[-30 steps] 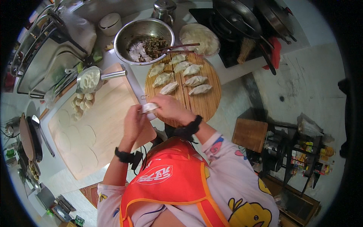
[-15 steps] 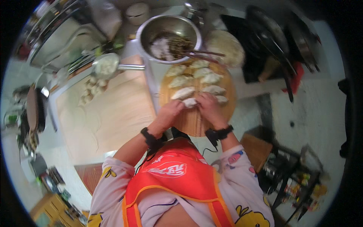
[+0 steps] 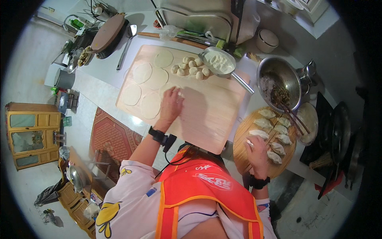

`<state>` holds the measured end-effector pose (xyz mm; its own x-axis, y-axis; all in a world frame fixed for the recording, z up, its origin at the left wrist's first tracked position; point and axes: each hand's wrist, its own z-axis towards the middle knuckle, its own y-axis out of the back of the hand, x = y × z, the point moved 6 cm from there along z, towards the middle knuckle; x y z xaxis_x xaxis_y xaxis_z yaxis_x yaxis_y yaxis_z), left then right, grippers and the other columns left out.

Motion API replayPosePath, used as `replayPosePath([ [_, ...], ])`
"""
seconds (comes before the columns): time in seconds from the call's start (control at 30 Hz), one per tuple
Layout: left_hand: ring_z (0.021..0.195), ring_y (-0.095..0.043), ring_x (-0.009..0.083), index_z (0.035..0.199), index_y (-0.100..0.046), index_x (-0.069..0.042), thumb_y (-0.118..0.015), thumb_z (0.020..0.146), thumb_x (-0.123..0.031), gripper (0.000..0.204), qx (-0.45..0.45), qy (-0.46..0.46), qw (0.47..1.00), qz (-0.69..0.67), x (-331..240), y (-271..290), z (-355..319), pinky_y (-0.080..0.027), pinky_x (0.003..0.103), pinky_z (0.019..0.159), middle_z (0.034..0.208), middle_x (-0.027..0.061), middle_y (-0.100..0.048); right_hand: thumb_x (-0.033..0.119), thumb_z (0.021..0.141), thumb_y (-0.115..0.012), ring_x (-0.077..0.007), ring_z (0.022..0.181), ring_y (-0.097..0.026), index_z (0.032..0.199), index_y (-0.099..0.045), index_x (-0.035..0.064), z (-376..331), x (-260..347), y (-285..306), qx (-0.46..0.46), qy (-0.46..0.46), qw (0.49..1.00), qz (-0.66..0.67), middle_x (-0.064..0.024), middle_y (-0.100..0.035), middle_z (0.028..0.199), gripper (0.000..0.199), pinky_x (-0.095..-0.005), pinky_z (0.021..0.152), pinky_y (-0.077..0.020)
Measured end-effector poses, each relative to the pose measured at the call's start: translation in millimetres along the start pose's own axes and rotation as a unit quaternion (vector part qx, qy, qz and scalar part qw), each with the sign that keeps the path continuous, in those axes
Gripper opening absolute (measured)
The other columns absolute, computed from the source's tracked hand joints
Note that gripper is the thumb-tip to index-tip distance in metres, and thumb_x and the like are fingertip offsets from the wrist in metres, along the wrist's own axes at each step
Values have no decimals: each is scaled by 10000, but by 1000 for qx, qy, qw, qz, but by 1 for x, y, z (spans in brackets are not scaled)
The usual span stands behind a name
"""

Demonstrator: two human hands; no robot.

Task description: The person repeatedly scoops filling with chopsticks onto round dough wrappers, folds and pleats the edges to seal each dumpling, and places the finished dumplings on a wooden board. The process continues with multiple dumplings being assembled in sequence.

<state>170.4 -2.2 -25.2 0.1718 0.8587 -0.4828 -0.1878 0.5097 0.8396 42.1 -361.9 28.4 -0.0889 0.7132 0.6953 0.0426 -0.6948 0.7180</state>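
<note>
My left hand (image 3: 172, 104) lies flat on the wooden pastry board (image 3: 207, 115), its fingers on a round dough wrapper (image 3: 169, 90) among several rolled wrappers (image 3: 142, 72). My right hand (image 3: 256, 150) rests on the round wooden tray (image 3: 242, 139), fingers loosely curled beside a folded dumpling (image 3: 258, 134). Several finished dumplings (image 3: 278, 135) lie in rows on that tray. Small dough balls (image 3: 191, 68) sit near the board's far edge.
A ladle-like pan of flour (image 3: 218, 61) lies on the board. A metal bowl of filling (image 3: 278, 81) with chopsticks (image 3: 292, 117) stands beyond the tray. A stove with dark pans (image 3: 342, 131) is at right, a sink (image 3: 195, 18) behind, a red rug (image 3: 113, 139) on the floor.
Both hands were together over the round tray with a dumpling. Now my left hand has reached out to the wrappers on the board, and my right hand stays at the tray. The view swung left.
</note>
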Motion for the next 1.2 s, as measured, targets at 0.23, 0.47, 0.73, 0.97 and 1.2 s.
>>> replayPosePath([
  [0.23, 1446, -250, 394, 1433, -388, 58, -665, 864, -261, 708, 166, -76, 981, 59, 22, -20, -16, -249, 472, 1175, 1534, 250, -307, 77, 828, -684, -335, 891, -617, 991, -654, 5, 48, 50, -55, -22, -5, 1000, 8, -154, -617, 924, 181, -386, 788, -496],
  [0.47, 1347, -400, 397, 1315, -539, -1, -633, 842, -103, 493, 146, -79, 983, -76, 26, -7, 12, -367, 455, 1110, 1432, 215, -450, 81, 865, -650, -262, 859, -642, 1015, -651, -12, 30, 17, -39, -135, -146, 978, 63, -134, -639, 931, 177, -334, 781, -510],
  [0.73, 983, -563, 370, 1000, -619, -30, -629, 798, -60, 204, 123, -139, 983, 5, 34, -3, 49, -477, 457, 845, 1015, 165, -604, 98, 928, -627, -130, 873, -605, 1210, -571, 10, 10, -46, -21, -182, -241, 943, 137, -49, -609, 975, 301, -257, 766, -489],
  [0.97, 886, -569, 347, 841, -561, -59, -573, 763, 1, 99, 259, -289, 922, 7, -25, -21, 58, -438, 446, 810, 853, 122, -602, 61, 910, -682, -113, 924, -561, 1419, -311, 40, 4, -108, 55, -396, -282, 800, 350, -31, -561, 1046, 630, -246, 820, -468],
  [1.2, 953, -589, 362, 976, -620, -65, -628, 741, 6, 246, 305, -364, 869, -136, -141, -64, 25, -455, 435, 926, 1000, 144, -618, 302, 1011, -546, -120, 805, -596, 1146, -611, 10, 69, -152, 106, -333, -186, 893, 240, -45, -643, 887, 329, -276, 745, -457],
])
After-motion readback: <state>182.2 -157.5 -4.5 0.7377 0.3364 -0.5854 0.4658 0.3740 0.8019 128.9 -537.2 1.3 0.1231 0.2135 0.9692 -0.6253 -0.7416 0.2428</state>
